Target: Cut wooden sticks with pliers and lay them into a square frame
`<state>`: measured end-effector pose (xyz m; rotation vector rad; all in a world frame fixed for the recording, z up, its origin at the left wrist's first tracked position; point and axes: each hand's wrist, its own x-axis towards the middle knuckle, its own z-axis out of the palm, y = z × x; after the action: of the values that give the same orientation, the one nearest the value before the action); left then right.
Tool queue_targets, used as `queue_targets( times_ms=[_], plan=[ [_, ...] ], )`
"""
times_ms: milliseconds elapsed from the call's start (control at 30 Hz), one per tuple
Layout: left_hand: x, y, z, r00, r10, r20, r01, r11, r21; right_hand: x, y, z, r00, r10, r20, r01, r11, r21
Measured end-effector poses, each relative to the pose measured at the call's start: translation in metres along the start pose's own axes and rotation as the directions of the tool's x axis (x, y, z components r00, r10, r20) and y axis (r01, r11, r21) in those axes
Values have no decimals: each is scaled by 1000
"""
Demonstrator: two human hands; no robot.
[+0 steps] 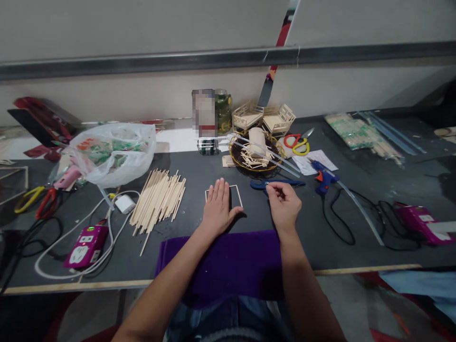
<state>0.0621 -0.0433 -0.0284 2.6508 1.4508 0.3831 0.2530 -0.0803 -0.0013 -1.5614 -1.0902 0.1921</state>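
My left hand (218,208) lies flat with its fingers stretched out, over a small frame of thin wooden sticks (239,195) on the dark tabletop. The hand covers much of the frame's left and lower parts. To its right, my right hand (285,205) is closed in a pinch, thumb against fingers; whatever the fingertips hold is too small to make out. Just beyond that hand lie blue-handled pliers or cutters (258,184), partly hidden by it. A pile of loose wooden sticks (158,197) is spread left of my left hand.
A basket (233,159) of stick pieces stands behind, with wooden models (280,118) beyond. A blue glue gun (323,178) and scissors (302,146) are at right. A plastic bag (110,166), a white cable (42,256) and a magenta power box (85,247) lie left. Purple cloth (242,266) drapes the front edge.
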Motion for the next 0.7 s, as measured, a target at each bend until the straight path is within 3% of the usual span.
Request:
queue_targets(
  times_ms=[100, 233, 533, 700],
  plan=[
    [1, -6, -14, 992, -87, -92, 76, 990, -123, -1, -2, 0, 1000, -12, 13, 12, 1000, -9],
    [2, -4, -27, 949, -256, -185, 189, 929, -318, -3, -6, 1, 999, -22, 49, 23, 999, -25],
    [11, 29, -3, 977, -212, -28, 211, 977, -36, -9, -11, 2, 992, -77, 100, 75, 997, 19],
    [8, 36, -8, 982, -186, -38, 181, 979, -93, -10, -12, 2, 989, -84, 123, 80, 996, 31]
  ],
)
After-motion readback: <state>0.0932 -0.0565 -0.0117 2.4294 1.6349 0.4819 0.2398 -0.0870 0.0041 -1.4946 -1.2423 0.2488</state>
